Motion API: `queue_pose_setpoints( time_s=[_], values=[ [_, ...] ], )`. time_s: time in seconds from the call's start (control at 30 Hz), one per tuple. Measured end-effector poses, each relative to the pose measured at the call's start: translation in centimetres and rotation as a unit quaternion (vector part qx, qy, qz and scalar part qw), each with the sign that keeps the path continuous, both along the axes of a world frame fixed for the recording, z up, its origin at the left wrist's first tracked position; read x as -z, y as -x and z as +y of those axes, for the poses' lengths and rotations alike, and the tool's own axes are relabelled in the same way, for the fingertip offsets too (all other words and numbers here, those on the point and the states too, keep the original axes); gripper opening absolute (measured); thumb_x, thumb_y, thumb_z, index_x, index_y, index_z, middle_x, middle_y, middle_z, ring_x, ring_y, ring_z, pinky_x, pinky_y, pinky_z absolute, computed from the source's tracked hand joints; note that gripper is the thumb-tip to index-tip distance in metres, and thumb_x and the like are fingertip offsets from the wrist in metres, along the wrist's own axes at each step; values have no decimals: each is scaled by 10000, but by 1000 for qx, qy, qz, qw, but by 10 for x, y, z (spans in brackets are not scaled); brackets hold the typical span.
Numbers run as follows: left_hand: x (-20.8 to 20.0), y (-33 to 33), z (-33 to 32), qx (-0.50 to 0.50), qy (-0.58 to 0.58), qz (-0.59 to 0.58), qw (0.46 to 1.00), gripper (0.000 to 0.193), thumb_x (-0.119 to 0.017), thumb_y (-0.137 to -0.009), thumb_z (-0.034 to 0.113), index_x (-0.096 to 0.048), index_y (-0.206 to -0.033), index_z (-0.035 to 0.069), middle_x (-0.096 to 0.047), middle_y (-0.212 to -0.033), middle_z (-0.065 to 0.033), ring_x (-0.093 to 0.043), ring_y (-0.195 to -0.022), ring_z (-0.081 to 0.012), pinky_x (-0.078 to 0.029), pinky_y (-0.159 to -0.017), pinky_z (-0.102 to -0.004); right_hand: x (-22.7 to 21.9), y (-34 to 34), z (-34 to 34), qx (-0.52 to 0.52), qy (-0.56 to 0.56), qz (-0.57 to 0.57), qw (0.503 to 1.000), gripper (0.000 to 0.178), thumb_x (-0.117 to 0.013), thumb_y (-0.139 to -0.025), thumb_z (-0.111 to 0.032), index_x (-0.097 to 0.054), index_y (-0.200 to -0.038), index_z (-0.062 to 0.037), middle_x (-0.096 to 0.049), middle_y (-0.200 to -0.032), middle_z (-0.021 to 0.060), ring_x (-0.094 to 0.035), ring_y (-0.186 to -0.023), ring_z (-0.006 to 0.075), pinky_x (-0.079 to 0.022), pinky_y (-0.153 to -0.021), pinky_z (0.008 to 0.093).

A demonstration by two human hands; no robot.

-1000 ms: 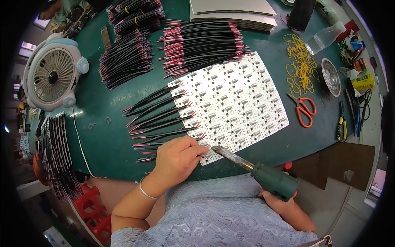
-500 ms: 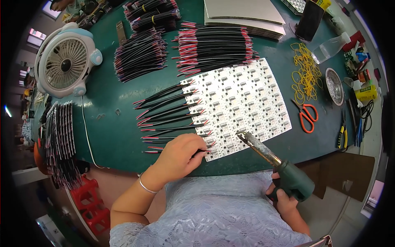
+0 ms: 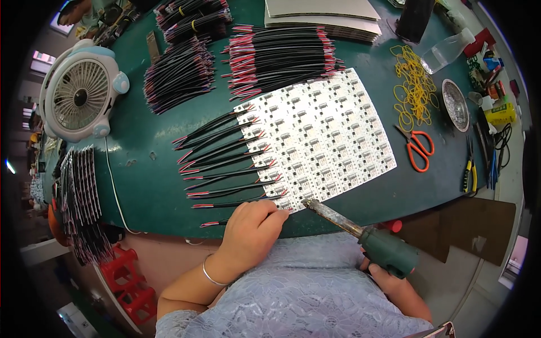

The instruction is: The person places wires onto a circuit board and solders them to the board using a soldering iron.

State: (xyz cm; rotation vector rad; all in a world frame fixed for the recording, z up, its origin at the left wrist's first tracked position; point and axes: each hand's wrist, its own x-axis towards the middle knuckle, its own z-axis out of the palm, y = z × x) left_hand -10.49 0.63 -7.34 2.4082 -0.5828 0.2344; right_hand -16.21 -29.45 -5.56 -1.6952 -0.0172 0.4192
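A white circuit board panel (image 3: pixel 329 132), covered with rows of small components, lies on the green table. Black cables (image 3: pixel 220 147) with red and white wire ends stretch leftward from its left edge. My left hand (image 3: pixel 251 234) is closed at the panel's lower left corner, pinching a black cable whose stripped end (image 3: pixel 211 224) pokes out left of the hand; the pinched wire is mostly hidden. Wrapped around the green handle of a soldering gun (image 3: pixel 389 250) is my right hand (image 3: pixel 389 279), partly hidden by it. The gun's tip is over the panel's lower edge, near my left fingertips.
Cable bundles (image 3: pixel 279 59) lie beyond the panel, beside cardboard sheets (image 3: pixel 321 11). A fan (image 3: pixel 81 98) stands left. On the right are yellow rubber bands (image 3: pixel 414 84), orange-handled scissors (image 3: pixel 420 151), a metal bowl (image 3: pixel 455 105), pliers (image 3: pixel 469 169) and a clear bottle (image 3: pixel 448 50).
The soldering gun's tip has moved left and down, close to my left fingertips. My left hand has shifted down along the panel's corner. The whole view has shifted slightly.
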Motion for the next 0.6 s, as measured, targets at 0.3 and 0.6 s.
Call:
queue_pose_setpoints(
  time_s=[0.3, 0.6],
  values=[
    [2, -1, -3, 5, -25, 22, 999, 233, -698, -691, -25, -663, -907, 53, -543, -781, -64, -558, -652, -234, -457, -555, -337, 1, -2, -1, -54, 132, -28, 989, 313, -716, -683, -62, -685, -995, -47, -680, -990, 120, -625, -936, 322, -460, -867, 420],
    [3, -4, -1, 10, -26, 37, 999, 214, -682, -699, -26, -664, -902, 41, -543, -782, -68, -564, -651, -228, -470, -554, -335, 1, -8, 4, -60, 140, -21, 988, 326, -712, -683, -57, -687, -1008, -42, -682, -1016, 130, -624, -954, 330, -465, -882, 413]
  ],
)
